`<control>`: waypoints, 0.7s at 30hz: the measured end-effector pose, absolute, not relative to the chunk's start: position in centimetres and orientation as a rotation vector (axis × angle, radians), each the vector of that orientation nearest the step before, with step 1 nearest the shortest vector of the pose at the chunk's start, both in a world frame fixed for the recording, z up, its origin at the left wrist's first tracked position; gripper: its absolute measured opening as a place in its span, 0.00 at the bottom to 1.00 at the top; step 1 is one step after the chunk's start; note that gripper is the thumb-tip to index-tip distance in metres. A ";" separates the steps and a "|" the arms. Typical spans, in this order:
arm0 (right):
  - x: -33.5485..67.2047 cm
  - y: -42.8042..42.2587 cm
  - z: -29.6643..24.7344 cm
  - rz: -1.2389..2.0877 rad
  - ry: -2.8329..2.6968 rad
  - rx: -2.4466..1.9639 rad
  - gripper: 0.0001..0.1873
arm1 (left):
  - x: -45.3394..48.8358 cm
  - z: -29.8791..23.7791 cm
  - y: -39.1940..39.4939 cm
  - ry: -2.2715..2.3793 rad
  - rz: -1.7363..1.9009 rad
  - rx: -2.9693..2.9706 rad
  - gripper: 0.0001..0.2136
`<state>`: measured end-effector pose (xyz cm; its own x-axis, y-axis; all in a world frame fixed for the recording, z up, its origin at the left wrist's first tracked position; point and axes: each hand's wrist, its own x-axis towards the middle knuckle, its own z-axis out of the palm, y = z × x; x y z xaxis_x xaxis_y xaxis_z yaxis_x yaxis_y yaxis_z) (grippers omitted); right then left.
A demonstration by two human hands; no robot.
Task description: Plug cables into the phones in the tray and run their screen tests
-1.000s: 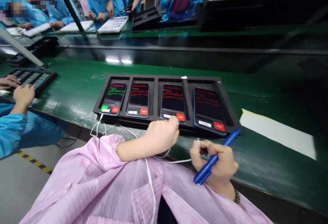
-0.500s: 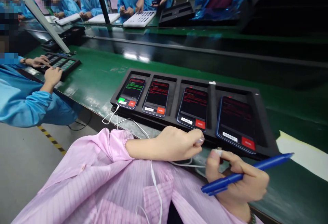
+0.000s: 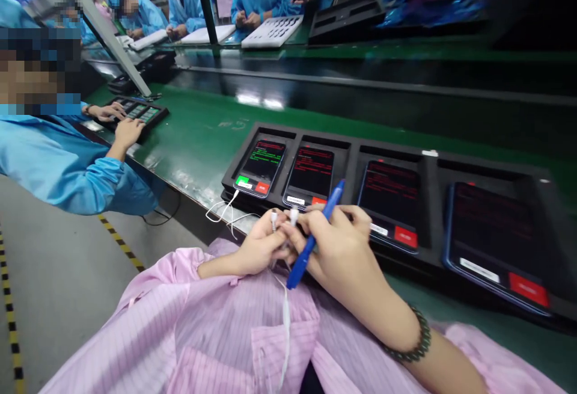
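Observation:
My left hand point(image 3: 256, 248) is closed around a white charging cable, whose small plug point(image 3: 274, 219) sticks up by the fingertips. Close against it, my right hand point(image 3: 345, 252) pinches a second white plug point(image 3: 294, 216). A blue pen point(image 3: 318, 231) also sits between my right fingers, slanting across them. Just beyond both hands lies a black foam tray point(image 3: 392, 148) holding several phones with red text on dark screens. The leftmost phone point(image 3: 260, 165) shows some green text, and a white cable point(image 3: 235, 197) is plugged into its lower end. My right hand partly covers the second phone point(image 3: 311, 171).
To the left a co-worker in a blue smock point(image 3: 81, 165) has both hands on another black tray point(image 3: 155, 118). A slanted metal post point(image 3: 108, 33) rises from the green bench point(image 3: 193, 123). Across the bench, other people handle white trays point(image 3: 273, 32).
My right hand has moved left with the pen and plug, meeting my left hand, which now shows a plug at its fingertips. The view has shifted, so the tray appears farther right.

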<state>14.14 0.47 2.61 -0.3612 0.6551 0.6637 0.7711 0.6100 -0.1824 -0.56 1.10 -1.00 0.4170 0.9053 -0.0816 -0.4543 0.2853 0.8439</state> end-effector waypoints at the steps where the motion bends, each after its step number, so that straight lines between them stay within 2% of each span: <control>1: 13.4 1.2 2.6 -0.177 -2.146 -1.118 0.08 | -1.6 -0.8 1.1 0.649 1.003 0.774 0.27; 2: 12.6 1.9 2.5 -0.150 -2.175 -1.105 0.08 | -2.8 -0.6 1.1 0.656 1.021 0.735 0.28; 7: 9.3 5.5 1.6 -0.021 -2.347 -0.963 0.21 | -9.7 0.2 0.3 0.502 1.018 0.962 0.25; 10: 8.2 6.5 1.5 -0.016 -2.394 -0.902 0.20 | -13.6 0.3 0.2 0.561 0.817 1.103 0.18; 16: 10.5 6.7 3.2 0.022 -2.136 -0.973 0.20 | -18.8 -0.1 2.3 0.597 0.540 1.406 0.09; 19: 12.3 7.2 3.9 0.022 -2.115 -1.026 0.17 | -21.0 -1.4 3.0 0.667 0.528 1.529 0.05; 21: 13.0 7.6 4.0 -0.005 -2.093 -1.043 0.16 | -22.5 -2.9 3.2 0.762 0.656 1.520 0.08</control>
